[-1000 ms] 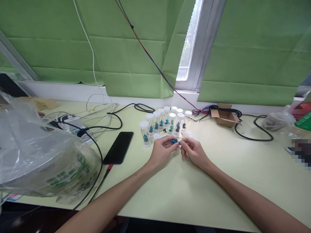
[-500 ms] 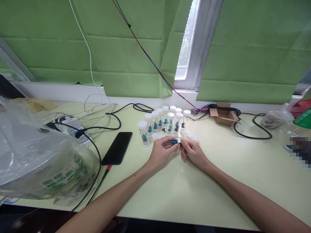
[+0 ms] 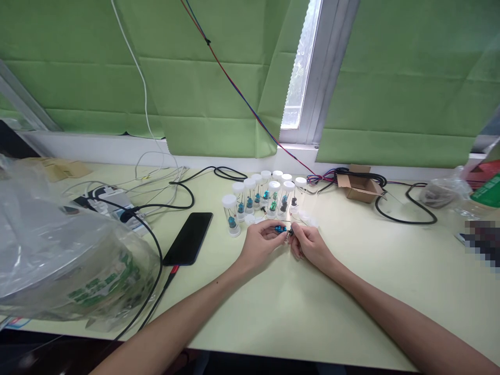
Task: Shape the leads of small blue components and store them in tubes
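Note:
Over the table, my left hand is closed, its thumb and fingers pinching a small shiny blue piece. My right hand is closed too, its fingertips gripping a small black part at the right end of the blue piece. Thin wire-like bits show around that part; how the two join is too small to tell. Just beyond my hands stand several clear tubes with white caps, each upright with blue, green or dark pieces and thin stems inside. A white cap lies by my left fingers.
A black phone with a cable plugged in lies left of my hands. A large plastic bag covers the left side. Farther back are a power strip, tangled black cables and an open cardboard box. A pixelated object lies far right.
Almost nothing differs. My right fingertips have shifted very slightly at the black part; my left hand and the tubes stay where they were.

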Motion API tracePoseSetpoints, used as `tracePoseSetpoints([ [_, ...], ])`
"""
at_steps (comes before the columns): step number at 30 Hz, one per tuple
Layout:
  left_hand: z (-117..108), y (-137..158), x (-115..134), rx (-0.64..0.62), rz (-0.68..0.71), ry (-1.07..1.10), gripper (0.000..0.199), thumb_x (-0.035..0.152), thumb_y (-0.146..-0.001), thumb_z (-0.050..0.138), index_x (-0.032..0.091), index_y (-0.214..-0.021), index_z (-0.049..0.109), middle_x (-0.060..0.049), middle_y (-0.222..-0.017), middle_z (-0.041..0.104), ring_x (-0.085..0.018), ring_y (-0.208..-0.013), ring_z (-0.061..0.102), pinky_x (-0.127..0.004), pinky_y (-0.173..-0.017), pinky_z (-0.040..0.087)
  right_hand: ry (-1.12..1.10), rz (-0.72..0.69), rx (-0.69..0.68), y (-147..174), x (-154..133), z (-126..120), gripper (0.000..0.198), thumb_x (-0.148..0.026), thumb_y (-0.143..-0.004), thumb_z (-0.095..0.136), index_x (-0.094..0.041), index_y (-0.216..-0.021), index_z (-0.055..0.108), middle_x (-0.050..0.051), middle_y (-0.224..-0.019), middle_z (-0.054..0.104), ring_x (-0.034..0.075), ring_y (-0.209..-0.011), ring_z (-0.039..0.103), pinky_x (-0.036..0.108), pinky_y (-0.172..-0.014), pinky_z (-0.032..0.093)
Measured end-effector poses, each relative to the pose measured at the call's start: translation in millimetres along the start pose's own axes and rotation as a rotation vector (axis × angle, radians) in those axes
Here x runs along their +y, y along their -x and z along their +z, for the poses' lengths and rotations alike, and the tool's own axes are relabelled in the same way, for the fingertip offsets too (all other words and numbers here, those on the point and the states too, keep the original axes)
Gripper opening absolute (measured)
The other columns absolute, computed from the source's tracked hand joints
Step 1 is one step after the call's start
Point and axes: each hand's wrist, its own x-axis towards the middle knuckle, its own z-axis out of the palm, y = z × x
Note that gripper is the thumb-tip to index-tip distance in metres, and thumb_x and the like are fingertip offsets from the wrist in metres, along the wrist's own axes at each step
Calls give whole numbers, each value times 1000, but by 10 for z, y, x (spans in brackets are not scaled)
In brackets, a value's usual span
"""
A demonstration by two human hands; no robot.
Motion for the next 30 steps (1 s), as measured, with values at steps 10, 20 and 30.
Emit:
tracePoseSetpoints([
  [10, -28, -53, 3, 84, 7, 25, 22, 31, -75, 76, 16, -90, 71, -4, -79, 70, -15, -69, 67, -26, -71, 55, -103, -61, -50, 41, -120, -7, 26, -45, -92, 58, -22, -101, 50, -8, -57, 54, 10, -43, 51, 22, -43, 44],
  [20, -22, -28, 13, 42, -1, -10, 24, 35, -75, 76, 16, -88, 71, -6, -83, 72, -17, -74, 69, -28, -74, 56, -59, -33, -31, 40, -86, -18, 30, -49, -93, 54, -19, -86, 54, -5, -55, 53, 9, -43, 48, 22, -43, 43],
  [30, -15, -20, -1, -15, 19, 18, 23, 34, -77, 75, 15, -90, 70, -6, -84, 71, -18, -77, 68, -28, -76, 56, 0, -45, -25, 35, -87, -38, 40, -51, -97, 47, -19, -72, 52, -7, -44, 47, 9, -37, 43, 23, -44, 38],
])
